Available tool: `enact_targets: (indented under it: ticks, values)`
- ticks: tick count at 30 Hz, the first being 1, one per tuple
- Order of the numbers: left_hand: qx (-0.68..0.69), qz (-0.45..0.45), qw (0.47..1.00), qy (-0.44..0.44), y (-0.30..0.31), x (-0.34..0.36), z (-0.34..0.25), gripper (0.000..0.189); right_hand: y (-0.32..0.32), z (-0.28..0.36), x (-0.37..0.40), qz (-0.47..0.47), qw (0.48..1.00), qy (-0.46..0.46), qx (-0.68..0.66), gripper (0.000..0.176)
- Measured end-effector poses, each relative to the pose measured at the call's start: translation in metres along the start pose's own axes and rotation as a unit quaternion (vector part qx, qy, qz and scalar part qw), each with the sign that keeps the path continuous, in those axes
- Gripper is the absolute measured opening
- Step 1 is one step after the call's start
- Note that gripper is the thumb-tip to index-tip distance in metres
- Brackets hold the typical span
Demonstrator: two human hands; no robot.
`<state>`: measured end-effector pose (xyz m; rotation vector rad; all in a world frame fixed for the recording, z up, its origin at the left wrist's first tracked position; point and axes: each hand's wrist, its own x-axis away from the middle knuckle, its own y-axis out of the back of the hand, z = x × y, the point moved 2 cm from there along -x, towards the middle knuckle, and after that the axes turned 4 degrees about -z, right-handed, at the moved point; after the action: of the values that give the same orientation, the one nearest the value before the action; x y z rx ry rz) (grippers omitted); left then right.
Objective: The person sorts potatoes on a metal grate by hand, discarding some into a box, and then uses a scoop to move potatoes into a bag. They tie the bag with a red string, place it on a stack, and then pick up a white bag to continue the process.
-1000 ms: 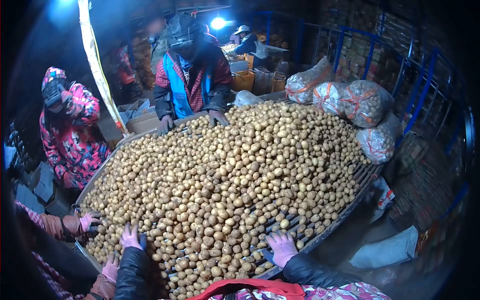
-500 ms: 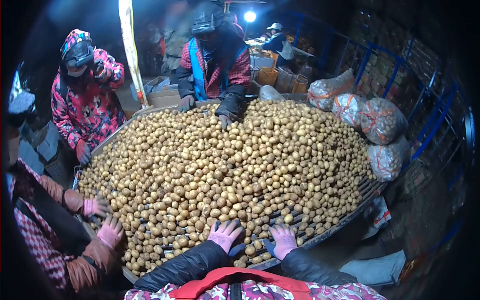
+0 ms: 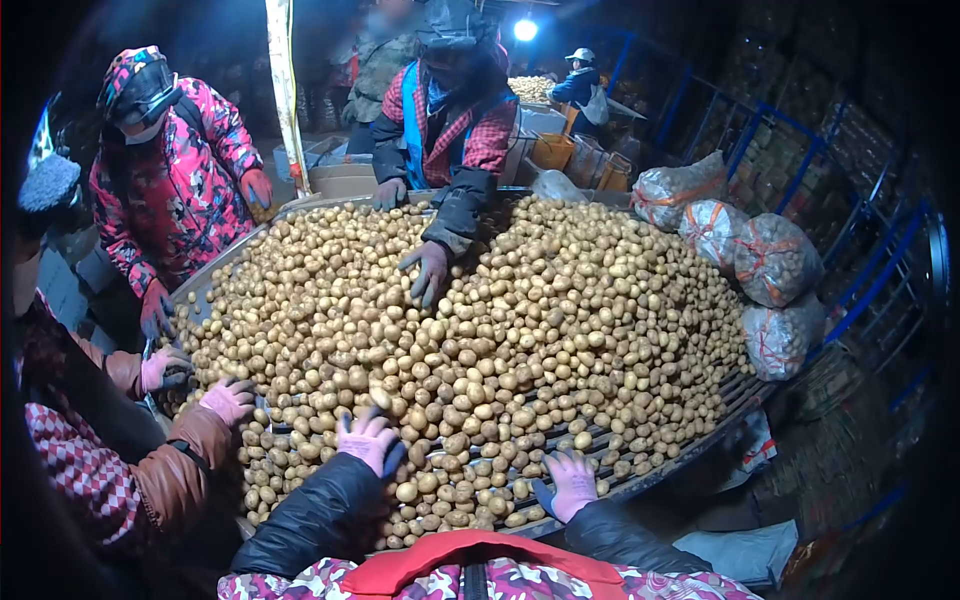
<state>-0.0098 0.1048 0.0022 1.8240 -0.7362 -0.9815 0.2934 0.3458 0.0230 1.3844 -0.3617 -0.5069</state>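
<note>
A broad heap of small yellow-brown potatoes (image 3: pixel 560 310) covers a large sorting table with a slatted top (image 3: pixel 735 400). My left hand (image 3: pixel 368 443), in a pink glove with dark grey-blue parts, rests on the near left potatoes with its fingers spread, gripping nothing that I can see. Close to the table's near edge, my right hand (image 3: pixel 571 482), gloved alike, lies with fingers stretched out and thumb apart. It touches the slats and a few loose potatoes, and is open.
Across the heap, one person's gloved hand (image 3: pixel 428 270) reaches among the potatoes. Another person's pink-gloved hand (image 3: pixel 230 400) works at the left, near a person in a pink patterned jacket (image 3: pixel 185 190). Filled sacks (image 3: pixel 775 258) line the right edge. A pole (image 3: pixel 287 95) rises behind.
My left hand has moved left and slightly up over the potatoes; my right hand stays nearly in place. The person opposite reaches nearer to me. The pink-jacketed person's raised hand has come down.
</note>
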Motion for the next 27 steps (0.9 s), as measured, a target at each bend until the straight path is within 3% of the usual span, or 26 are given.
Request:
enact_targets:
  ticks: [4, 6, 8, 9, 10, 12, 14, 16, 20, 23, 27]
  values:
    - [-0.081, 0.046, 0.994, 0.050, 0.009, 0.000, 0.063, 0.028, 0.001, 0.002, -0.001, -0.007, 1.000, -0.002, 0.005, 0.061]
    - [-0.138, -0.023, 0.989, 0.042, 0.029, 0.006, 0.078, 0.028, 0.001, 0.003, -0.002, -0.003, 1.000, 0.002, 0.001, 0.062]
    - [-0.200, 0.018, 0.975, 0.098, 0.022, 0.013, 0.126, 0.029, -0.004, 0.001, 0.000, -0.017, 1.000, 0.011, 0.013, 0.062]
    - [-0.170, -0.038, 0.976, 0.130, 0.026, 0.016, 0.144, 0.027, -0.005, 0.000, 0.000, -0.021, 1.000, 0.013, 0.015, 0.062]
    - [-0.185, 0.014, 0.961, 0.205, 0.039, 0.016, 0.156, 0.033, -0.005, 0.001, 0.000, -0.021, 1.000, 0.013, 0.015, 0.062]
    - [-0.182, -0.007, 0.951, 0.252, 0.051, 0.026, 0.179, 0.038, -0.005, 0.001, 0.000, -0.011, 1.000, -0.003, 0.015, 0.062]
    - [-0.167, 0.030, 0.938, 0.302, 0.063, 0.029, 0.190, 0.042, -0.005, 0.001, 0.001, -0.013, 1.000, -0.005, 0.015, 0.062]
    - [-0.160, -0.004, 0.932, 0.326, 0.062, 0.040, 0.200, 0.047, -0.005, 0.003, 0.000, -0.020, 1.000, -0.011, 0.010, 0.062]
    - [-0.144, -0.075, 0.954, 0.253, 0.054, 0.060, 0.157, 0.058, -0.003, 0.001, 0.000, -0.030, 1.000, 0.004, 0.001, 0.061]
    - [-0.083, -0.074, 0.989, 0.097, 0.053, 0.080, 0.082, 0.064, 0.000, 0.002, 0.001, -0.036, 0.999, 0.008, -0.002, 0.060]
    - [0.074, 0.038, 0.996, -0.021, 0.060, 0.106, -0.003, 0.055, 0.002, 0.002, 0.001, -0.040, 0.999, 0.018, -0.006, 0.059]
